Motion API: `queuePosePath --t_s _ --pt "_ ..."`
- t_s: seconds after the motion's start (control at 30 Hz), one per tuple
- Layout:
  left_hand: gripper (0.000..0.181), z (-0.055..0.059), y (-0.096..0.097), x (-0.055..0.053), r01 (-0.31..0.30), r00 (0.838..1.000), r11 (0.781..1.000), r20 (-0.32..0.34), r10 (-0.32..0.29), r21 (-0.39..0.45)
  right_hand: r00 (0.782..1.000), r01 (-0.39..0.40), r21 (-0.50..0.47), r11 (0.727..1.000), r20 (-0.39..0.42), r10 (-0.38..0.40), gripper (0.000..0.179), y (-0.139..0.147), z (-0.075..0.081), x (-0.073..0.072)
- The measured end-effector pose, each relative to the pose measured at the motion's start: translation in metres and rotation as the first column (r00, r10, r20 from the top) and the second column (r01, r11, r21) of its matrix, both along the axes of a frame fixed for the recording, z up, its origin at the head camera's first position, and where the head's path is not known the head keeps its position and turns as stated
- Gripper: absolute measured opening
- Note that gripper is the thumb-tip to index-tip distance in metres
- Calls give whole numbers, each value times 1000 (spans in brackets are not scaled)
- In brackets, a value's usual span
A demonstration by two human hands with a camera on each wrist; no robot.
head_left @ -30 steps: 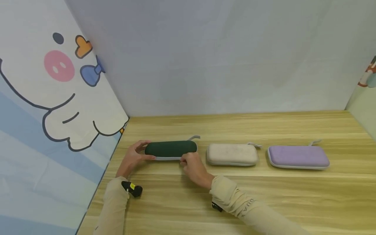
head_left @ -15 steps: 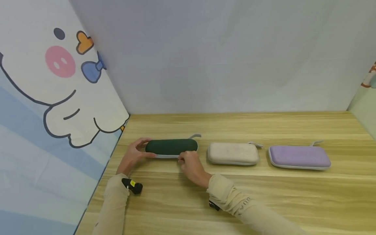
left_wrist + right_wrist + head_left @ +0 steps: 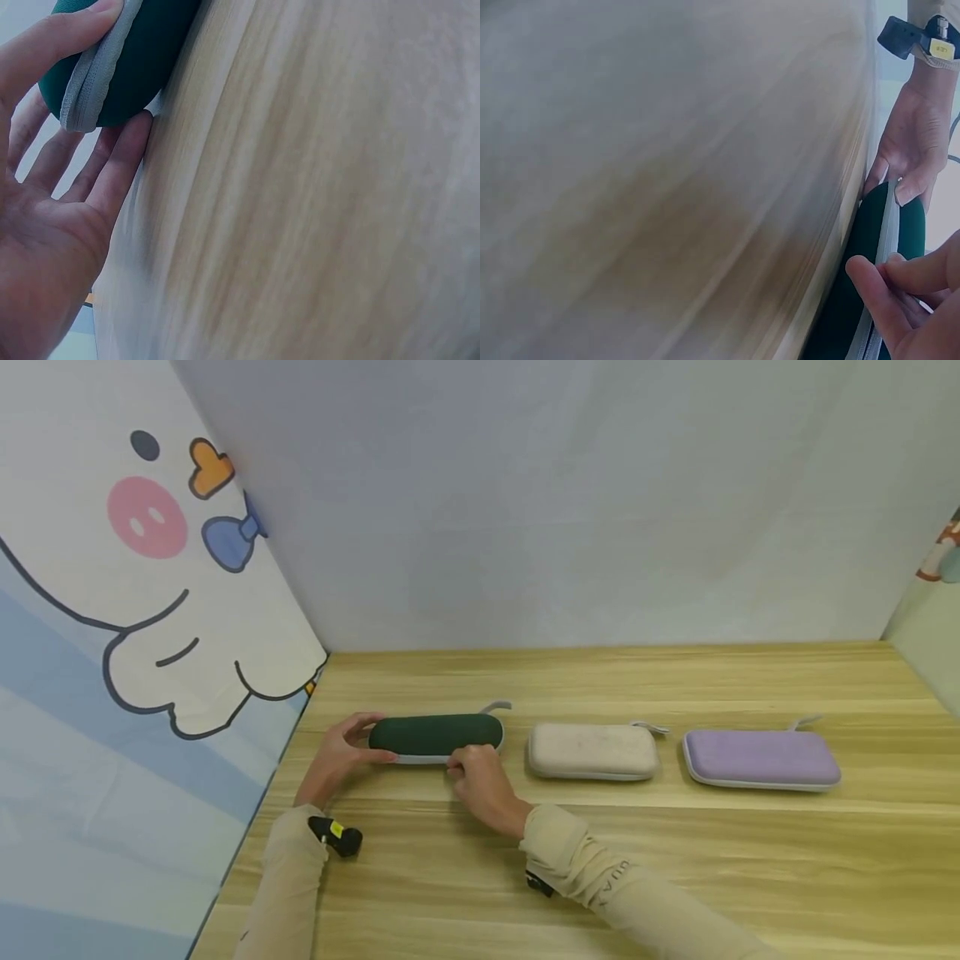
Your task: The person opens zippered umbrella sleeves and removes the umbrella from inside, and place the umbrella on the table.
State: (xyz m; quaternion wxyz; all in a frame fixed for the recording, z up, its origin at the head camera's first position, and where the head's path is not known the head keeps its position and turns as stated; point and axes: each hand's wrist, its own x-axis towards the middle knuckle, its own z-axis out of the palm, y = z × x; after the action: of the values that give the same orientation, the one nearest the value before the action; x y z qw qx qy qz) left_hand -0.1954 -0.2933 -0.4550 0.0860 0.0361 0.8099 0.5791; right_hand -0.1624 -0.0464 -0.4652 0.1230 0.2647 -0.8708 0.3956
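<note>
A dark green zippered case with a pale grey zipper band lies at the table's left. My left hand grips its left end, thumb on the zipper band and fingers behind and under the end, as the left wrist view shows. My right hand is at the case's front side, right of the middle. In the right wrist view its thumb and curled index finger pinch at the zipper line; the zipper pull itself is hidden between them. A dark line runs along the band behind these fingers.
A beige zippered case lies right of the green one, and a lilac case lies farther right. Each has a small strap at the back. A pale curtain rises behind the wooden table, and a cartoon-printed cloth hangs at left.
My right hand has slid a little to the left along the front zipper of the green case. The left hand keeps its grip on the end. The beige and lilac cases stay put.
</note>
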Motion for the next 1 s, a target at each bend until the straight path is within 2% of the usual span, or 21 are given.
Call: queuePosePath --t_s 0.43,0.73,1.0 --pt "72 0 0 0 -11 1000 1000 9 11 -14 1000 -5 -13 1000 21 6 14 -8 -2 -1" --pt "76 -23 -8 -12 -32 999 999 -14 31 -25 1000 7 -3 1000 5 -7 14 -13 -1 -3" --pt "72 -28 -10 -11 -34 999 999 -32 33 -22 1000 -4 -11 1000 1 4 14 -18 -4 -4"
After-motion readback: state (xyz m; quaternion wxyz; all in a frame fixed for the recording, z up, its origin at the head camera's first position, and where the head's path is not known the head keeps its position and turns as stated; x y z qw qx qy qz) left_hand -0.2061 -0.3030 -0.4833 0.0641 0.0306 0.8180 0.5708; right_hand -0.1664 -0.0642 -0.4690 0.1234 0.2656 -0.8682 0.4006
